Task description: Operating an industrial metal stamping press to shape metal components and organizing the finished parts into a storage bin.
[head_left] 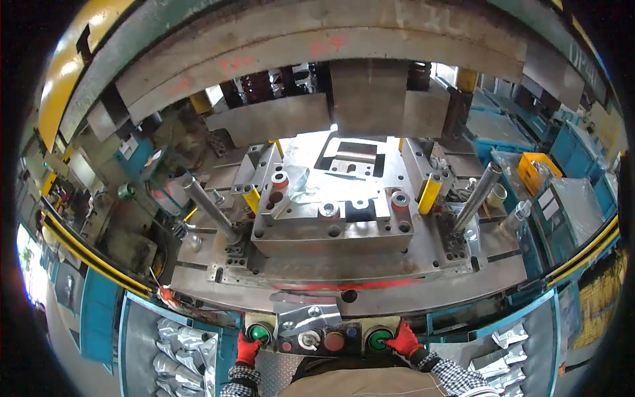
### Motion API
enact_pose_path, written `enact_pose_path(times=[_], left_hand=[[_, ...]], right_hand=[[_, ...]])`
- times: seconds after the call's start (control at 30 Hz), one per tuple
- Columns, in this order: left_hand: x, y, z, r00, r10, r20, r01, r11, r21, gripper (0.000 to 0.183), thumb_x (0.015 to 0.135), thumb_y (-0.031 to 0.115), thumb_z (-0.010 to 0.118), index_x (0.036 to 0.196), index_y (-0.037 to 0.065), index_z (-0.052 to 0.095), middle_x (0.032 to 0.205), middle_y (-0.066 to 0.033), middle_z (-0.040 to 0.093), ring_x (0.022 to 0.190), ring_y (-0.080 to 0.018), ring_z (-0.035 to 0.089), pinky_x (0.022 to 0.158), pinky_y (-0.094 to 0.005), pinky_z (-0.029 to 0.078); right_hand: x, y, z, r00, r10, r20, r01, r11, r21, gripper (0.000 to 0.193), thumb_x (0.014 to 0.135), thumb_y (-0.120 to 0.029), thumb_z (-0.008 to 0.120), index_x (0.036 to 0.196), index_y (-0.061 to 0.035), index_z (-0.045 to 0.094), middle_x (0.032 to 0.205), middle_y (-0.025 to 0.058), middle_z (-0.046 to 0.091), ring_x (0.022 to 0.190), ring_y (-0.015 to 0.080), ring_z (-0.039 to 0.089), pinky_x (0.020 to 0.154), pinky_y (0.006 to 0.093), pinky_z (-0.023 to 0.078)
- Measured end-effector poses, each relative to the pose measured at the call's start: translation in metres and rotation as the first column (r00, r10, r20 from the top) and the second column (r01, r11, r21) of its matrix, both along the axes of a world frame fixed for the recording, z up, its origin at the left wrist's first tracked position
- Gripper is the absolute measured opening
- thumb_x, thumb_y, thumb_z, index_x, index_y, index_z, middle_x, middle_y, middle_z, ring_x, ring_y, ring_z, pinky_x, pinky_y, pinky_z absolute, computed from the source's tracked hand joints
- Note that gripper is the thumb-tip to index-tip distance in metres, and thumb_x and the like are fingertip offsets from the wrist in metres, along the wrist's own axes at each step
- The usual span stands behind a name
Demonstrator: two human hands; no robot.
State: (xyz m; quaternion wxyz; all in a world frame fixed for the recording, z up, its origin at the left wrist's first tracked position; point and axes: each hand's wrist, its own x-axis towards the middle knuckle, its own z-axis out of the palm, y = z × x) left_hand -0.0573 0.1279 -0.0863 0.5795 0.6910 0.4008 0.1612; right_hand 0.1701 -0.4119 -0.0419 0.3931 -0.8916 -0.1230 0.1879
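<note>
Both my hands wear red gloves and rest at the ends of a control panel (354,329). My left hand (248,348) has its thumb side on a green push button (258,333), with its fingers apart. On the other end, my right hand (403,341) reaches its thumb onto a second green push button (380,339), its other fingers spread away. Neither hand holds anything. Between them sit a red button (334,341) and a selector switch (309,340). A bent sheet-metal part (307,317) lies along the panel's far edge. Beyond stands the lower die (331,242) of a press.
The upper die (367,99) hangs above, apart from the lower one. Upright guide posts (210,208) and yellow posts (430,194) flank the die. Blue-framed trays (140,337) with formed metal parts (182,360) stand either side. An orange crate (539,173) sits far right.
</note>
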Motion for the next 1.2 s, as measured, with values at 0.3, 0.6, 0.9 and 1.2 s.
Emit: enact_pose_path(times=[0.3,0.6,0.9,1.2], left_hand=[[-0.003,0.011,-0.013,0.999,-0.020,0.035,0.022,0.999,-0.046,0.096,0.073,-0.006,0.083,0.154,0.000,0.034,0.129,-0.0123,0.064,0.106,-0.0234,0.067,0.088,-0.0351,0.057],[0.009,0.000,-0.011,0.999,-0.038,0.031,0.038,0.999,0.012,0.103,0.066,-0.003,0.087,0.153,-0.009,0.032,0.141,-0.0184,0.058,0.128,-0.0281,0.058,0.108,-0.0391,0.049],[0.006,0.029,0.035,0.824,-0.306,-0.477,0.438,0.878,0.194,0.075,0.076,0.017,0.086,0.140,-0.002,0.052,0.120,-0.0165,0.070,0.106,-0.0291,0.069,0.095,-0.0418,0.054],[0.254,-0.058,0.340,0.783,-0.619,0.069,0.392,0.575,0.718,0.039,0.081,0.015,0.081,0.115,0.003,0.066,0.106,-0.0147,0.068,0.099,-0.0304,0.067,0.090,-0.0424,0.052]], right_hand=[[0.002,-0.001,-0.004,0.999,0.017,-0.040,-0.018,0.999,-0.036,0.119,0.066,-0.046,0.094,0.152,0.0030,0.028,0.144,0.0305,0.050,0.135,0.0443,0.050,0.112,0.0501,0.043],[0.005,-0.015,-0.032,0.998,0.031,0.062,-0.036,0.996,0.078,0.109,0.068,-0.042,0.093,0.148,0.0025,0.034,0.140,0.0274,0.055,0.132,0.0433,0.052,0.110,0.0484,0.044],[0.011,-0.012,-0.008,0.972,0.219,0.082,-0.233,0.936,0.263,0.106,0.075,-0.035,0.092,0.153,0.0008,0.030,0.146,0.0215,0.054,0.138,0.0370,0.050,0.115,0.0454,0.041],[0.006,-0.034,-0.041,0.997,0.079,-0.019,-0.065,0.923,0.379,0.087,0.088,-0.031,0.082,0.155,-0.0014,0.034,0.151,0.0182,0.052,0.140,0.0298,0.048,0.117,0.0427,0.037]])
